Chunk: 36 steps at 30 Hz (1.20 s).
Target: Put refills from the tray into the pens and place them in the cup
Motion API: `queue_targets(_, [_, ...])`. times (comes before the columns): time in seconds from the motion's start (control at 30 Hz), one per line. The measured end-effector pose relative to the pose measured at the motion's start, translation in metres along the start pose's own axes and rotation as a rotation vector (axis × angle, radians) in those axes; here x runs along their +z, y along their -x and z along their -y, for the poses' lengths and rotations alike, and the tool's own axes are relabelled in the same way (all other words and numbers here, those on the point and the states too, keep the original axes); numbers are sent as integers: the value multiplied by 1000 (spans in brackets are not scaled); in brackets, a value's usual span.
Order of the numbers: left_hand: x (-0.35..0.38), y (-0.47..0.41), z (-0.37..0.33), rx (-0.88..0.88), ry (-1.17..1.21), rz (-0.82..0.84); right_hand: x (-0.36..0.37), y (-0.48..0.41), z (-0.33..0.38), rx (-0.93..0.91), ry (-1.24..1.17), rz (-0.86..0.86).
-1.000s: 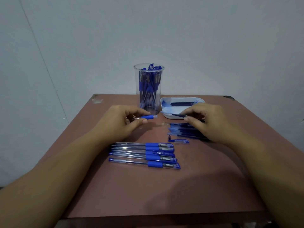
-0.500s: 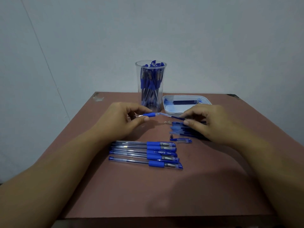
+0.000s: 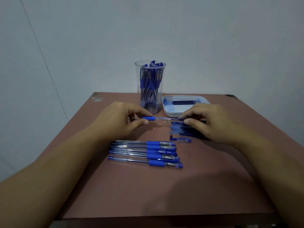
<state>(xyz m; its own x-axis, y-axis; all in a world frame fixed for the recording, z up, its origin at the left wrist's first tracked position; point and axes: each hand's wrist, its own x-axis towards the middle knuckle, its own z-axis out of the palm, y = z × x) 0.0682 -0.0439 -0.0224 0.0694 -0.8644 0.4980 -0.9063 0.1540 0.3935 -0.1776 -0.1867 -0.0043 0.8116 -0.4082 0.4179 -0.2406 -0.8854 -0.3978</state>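
On the brown bench (image 3: 181, 195), five capped pens (image 3: 146, 153) lie side by side nearest the person, a loose cap (image 3: 182, 140) just beyond them. Farther back, the left hand (image 3: 115, 122) pinches a pen barrel (image 3: 148, 118) between thumb and fingers. The right hand (image 3: 212, 122) pinches a refill (image 3: 174, 119) whose tip meets the barrel's open end. Behind stand the white tray (image 3: 171, 114) with dark refills and the clear cup (image 3: 150, 86), full of pens.

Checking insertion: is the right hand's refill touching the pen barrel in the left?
Touching. Head view: the refill, pinched by the right hand, meets the open end of the pen barrel in the left hand, no gap.
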Motion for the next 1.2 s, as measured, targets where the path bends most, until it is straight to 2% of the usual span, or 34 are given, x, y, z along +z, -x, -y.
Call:
queue_targets(0.3, [1,-1,1,-41,-18,-28,0,0,5,-5,-31,27])
queue_targets(0.73, [2,1,-12,-7,141,69,7,0,8,-42,-70,42])
queue_targets(0.97, [-2,0,-11,10,138,-21,4,-1,5,-47,-76,-92])
queue_targets(1.2, [0,1,-14,19,145,0,11,-1,8,-52,-101,13])
